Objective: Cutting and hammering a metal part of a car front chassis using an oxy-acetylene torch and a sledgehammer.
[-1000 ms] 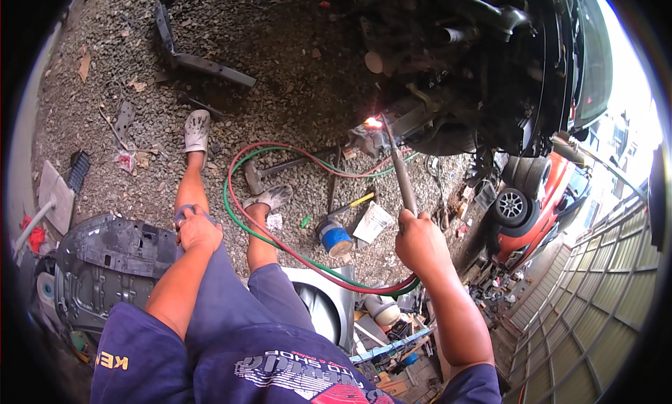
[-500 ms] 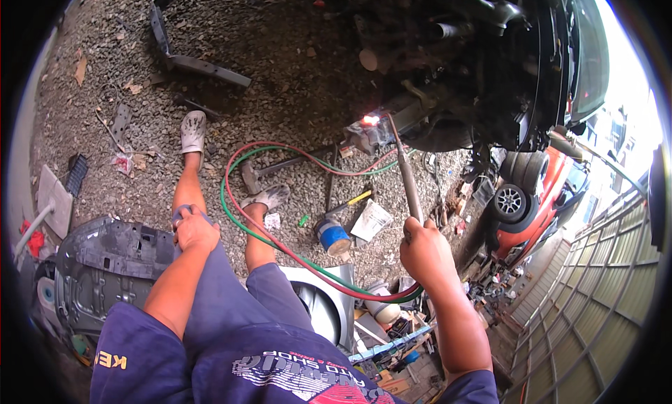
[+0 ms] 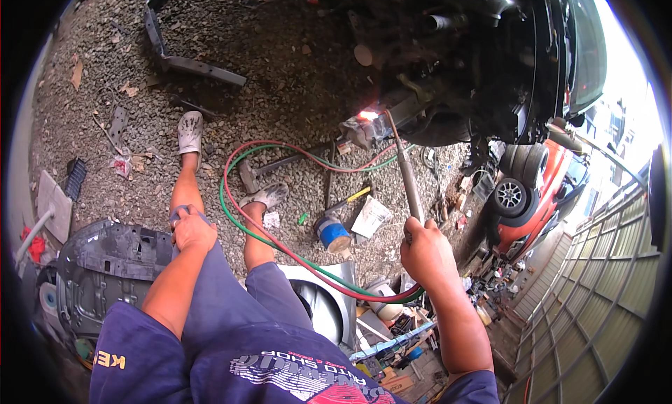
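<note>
- Right hand (image 3: 425, 253), fingers wrapped tight round the handle of a cutting torch (image 3: 406, 173), holds it pointing up and away.
- Torch tip glows orange against a metal part (image 3: 364, 129) under the raised vehicle (image 3: 490, 61).
- Red and green hoses (image 3: 280, 246) loop across the gravel (image 3: 280, 61) from the torch, between the feet.
- Left hand (image 3: 190, 229) rests on the left knee, fingers curled on a grey-blue thing I cannot identify.
- Blue can (image 3: 333, 234) lies near the right foot.
</note>
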`<state>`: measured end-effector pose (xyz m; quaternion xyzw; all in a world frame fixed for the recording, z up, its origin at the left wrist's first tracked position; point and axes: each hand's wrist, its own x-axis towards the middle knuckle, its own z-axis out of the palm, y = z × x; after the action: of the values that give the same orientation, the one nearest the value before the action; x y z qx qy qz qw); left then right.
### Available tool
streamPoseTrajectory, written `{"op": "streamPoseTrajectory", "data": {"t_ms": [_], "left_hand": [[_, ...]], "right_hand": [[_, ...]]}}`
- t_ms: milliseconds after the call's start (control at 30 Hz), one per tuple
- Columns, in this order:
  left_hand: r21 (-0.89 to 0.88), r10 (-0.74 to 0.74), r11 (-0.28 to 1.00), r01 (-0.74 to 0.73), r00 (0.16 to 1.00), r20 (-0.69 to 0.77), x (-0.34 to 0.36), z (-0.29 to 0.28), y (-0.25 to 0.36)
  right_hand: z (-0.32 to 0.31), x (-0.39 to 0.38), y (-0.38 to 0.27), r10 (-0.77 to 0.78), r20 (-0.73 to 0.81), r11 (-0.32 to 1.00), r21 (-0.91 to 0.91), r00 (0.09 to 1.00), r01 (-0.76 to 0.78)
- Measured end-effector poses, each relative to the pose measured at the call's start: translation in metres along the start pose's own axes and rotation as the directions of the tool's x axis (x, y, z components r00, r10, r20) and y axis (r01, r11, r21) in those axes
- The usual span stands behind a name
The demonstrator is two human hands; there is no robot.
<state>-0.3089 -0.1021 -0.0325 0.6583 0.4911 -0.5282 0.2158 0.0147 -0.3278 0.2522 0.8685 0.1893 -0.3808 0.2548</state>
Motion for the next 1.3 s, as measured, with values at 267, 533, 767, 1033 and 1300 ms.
{"op": "streamPoseTrajectory", "data": {"t_ms": [267, 533, 767, 1033, 1300], "left_hand": [[0.004, 0.009, 1.0, -0.009, 1.0, -0.019, 0.002, 0.006, -0.004], [-0.001, 0.015, 1.0, -0.015, 1.0, -0.025, 0.006, 0.011, -0.008], [0.015, 0.023, 1.0, -0.023, 0.999, -0.029, 0.007, 0.012, -0.008], [0.006, 0.014, 1.0, -0.014, 1.0, -0.009, 0.002, 0.005, -0.005], [-0.01, -0.002, 1.0, 0.002, 1.0, 0.013, -0.001, 0.0, -0.004]], "right_hand": [[0.0, -0.005, -0.002, 0.0, -0.006, 1.0, 0.001, 1.0, 0.0], [0.001, -0.008, -0.003, -0.011, -0.012, 1.0, 0.007, 1.0, 0.011], [0.006, -0.009, 0.0, -0.03, -0.018, 1.0, -0.002, 0.999, 0.03], [0.005, -0.01, -0.003, -0.032, 0.001, 0.999, -0.004, 0.999, 0.032], [0.002, -0.009, -0.008, -0.024, 0.006, 1.0, 0.007, 1.0, 0.024]]}}
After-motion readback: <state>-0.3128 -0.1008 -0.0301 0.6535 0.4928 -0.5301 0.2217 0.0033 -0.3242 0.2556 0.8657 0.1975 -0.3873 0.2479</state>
